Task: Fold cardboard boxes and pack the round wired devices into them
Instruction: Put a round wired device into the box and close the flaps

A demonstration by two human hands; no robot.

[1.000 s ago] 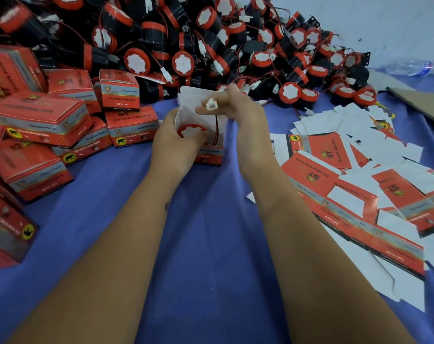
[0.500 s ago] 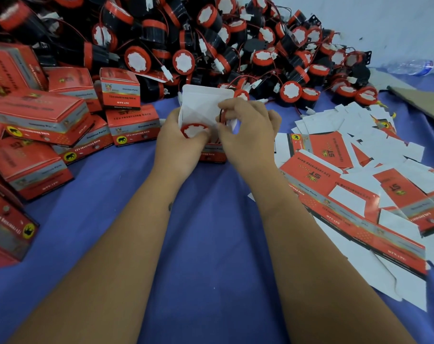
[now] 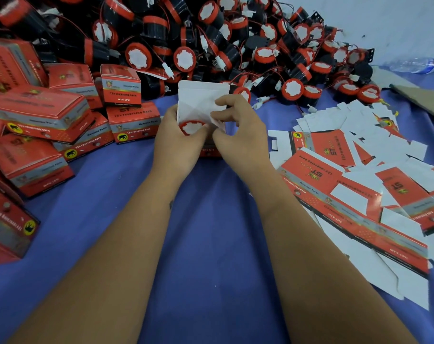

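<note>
On a blue cloth (image 3: 211, 244) both hands meet at a small red box (image 3: 211, 151) that stands upright with its white lid flap (image 3: 202, 95) raised behind the opening. The left hand (image 3: 178, 145) is wrapped around the left side of the box, fingers curled closed against it, thumb up near the rim. Inside the open top sits a round device (image 3: 192, 126), its red ring and white face showing just above the left thumb. The right hand (image 3: 238, 135) is bent over the right side of the opening, thumb and forefinger pinched on a small white side flap (image 3: 217, 120), the other fingers loosely curled. Behind the box a large heap of round devices (image 3: 235, 45) with red wires and white plugs fills the far part of the cloth. To the left lie closed red boxes (image 3: 49, 120), stacked and tumbled together. To the right, flat unfolded cartons (image 3: 359, 182) are spread in a loose overlapping pile, red print and white undersides mixed. A clear plastic bottle (image 3: 412, 64) lies at the far right edge.
</note>
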